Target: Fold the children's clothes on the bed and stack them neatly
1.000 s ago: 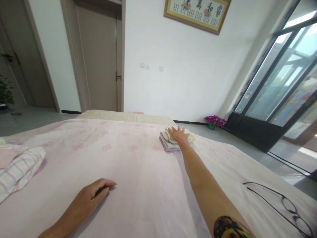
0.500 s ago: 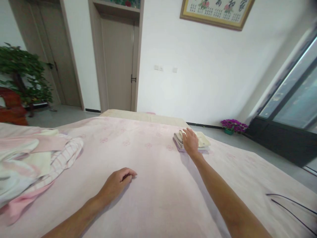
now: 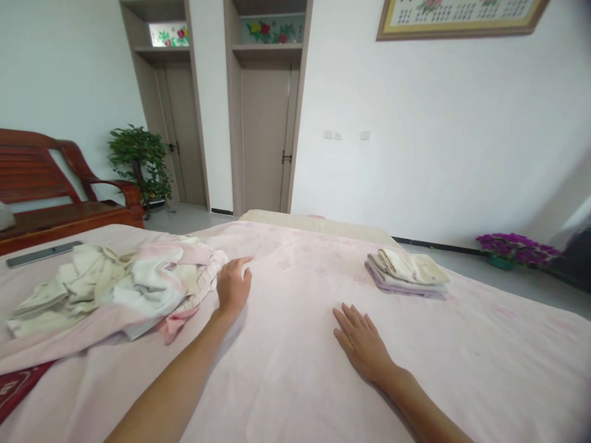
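Observation:
My left hand is open, its thumb and fingers a little apart and nothing in it. It is just to the right of a loose heap of crumpled towels and cloths in white, cream and pink, one of them striped. My right hand is open too, fingers spread with the palm down, over the pale pink flowered sheet. Beyond it, up and to the right, lies a neat stack of folded cloths, cream on top and lilac below. Neither hand touches the stack.
A flat dark object lies behind the heap, and a dark red printed item at the lower left. Past the sheet are a wooden bench, a leafy plant, doors and purple flowers.
My right hand has left the folded stack and come back towards me. My left hand has moved forward and left to the loose heap. The view has swung left.

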{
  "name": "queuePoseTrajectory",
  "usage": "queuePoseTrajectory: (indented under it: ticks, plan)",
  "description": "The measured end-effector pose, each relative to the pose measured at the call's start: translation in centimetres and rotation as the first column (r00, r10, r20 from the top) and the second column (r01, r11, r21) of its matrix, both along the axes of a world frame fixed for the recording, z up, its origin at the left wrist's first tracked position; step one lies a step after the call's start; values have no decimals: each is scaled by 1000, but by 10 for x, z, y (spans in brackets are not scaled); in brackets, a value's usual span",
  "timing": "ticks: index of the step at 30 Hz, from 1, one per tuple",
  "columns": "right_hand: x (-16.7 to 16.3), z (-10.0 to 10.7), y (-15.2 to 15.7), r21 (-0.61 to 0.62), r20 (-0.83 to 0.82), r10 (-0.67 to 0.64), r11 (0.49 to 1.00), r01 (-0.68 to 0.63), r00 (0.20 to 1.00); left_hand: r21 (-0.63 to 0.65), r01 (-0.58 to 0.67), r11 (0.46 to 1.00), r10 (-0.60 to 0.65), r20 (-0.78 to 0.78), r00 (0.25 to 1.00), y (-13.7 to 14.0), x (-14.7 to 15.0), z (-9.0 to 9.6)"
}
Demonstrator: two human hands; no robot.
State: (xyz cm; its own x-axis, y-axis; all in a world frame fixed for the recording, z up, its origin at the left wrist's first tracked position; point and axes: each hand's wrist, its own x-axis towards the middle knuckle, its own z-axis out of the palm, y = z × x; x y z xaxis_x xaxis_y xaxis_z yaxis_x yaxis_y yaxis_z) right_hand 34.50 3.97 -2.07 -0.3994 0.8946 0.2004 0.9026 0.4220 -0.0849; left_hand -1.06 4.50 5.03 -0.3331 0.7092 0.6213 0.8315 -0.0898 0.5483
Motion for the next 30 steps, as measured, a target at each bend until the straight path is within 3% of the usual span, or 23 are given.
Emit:
queuePoseTrajectory:
  ticks: [2, 4, 6, 8, 10, 13, 16, 20, 23, 25, 27, 29, 30]
  plan:
    - [-1, -1, 1, 22, -12, 1, 1000, 0, 1000, 53, -178, 983, 182, -67, 981, -4, -33, 18]
    - [-1, -2, 2, 31, -21, -1, 1000, 1, 1000, 123, -350, 929, 359, -58, 932, -10, -68, 27]
    - [-1, -1, 2, 35, -17, -7, 999, 8, 1000, 149, -462, 874, 470, -20, 882, -16, -101, 28]
    - [-2, 0, 2, 34, -8, -18, 999, 19, 1000, 94, -525, 846, 524, 32, 851, -22, -131, 22]
    - [-2, 0, 2, 31, -4, -27, 999, 27, 1000, -27, -542, 840, 542, 85, 836, -27, -155, 14]
    - [-3, 1, 3, 30, -15, -26, 999, 26, 1000, -169, -473, 865, 495, 119, 861, -33, -180, 5]
    - [-2, 0, 3, 33, -35, -19, 999, 20, 999, -129, -404, 906, 421, 156, 894, -38, -189, 8]
    - [-2, 1, 2, 39, -62, -20, 999, 22, 998, 36, -342, 939, 323, 252, 912, -34, -163, 33]
    - [-2, 0, 4, 33, -91, -21, 999, 24, 996, 207, -98, 973, -4, 444, 896, -27, -107, 53]
    - [1, -2, 7, 21, -131, -16, 1000, 19, 991, 227, 29, 973, -137, 474, 870, -25, -59, 62]
    - [7, -6, 13, 16, -209, -22, 1000, 26, 978, 258, 339, 905, -426, 570, 703, -30, -10, 66]
    - [16, -10, 20, 26, -321, -66, 997, 79, 945, 171, 672, 720, -643, 530, 553, -39, 30, 68]
    - [20, -12, 24, 33, -375, -102, 992, 124, 921, 113, 769, 629, -710, 487, 509, -44, 45, 68]
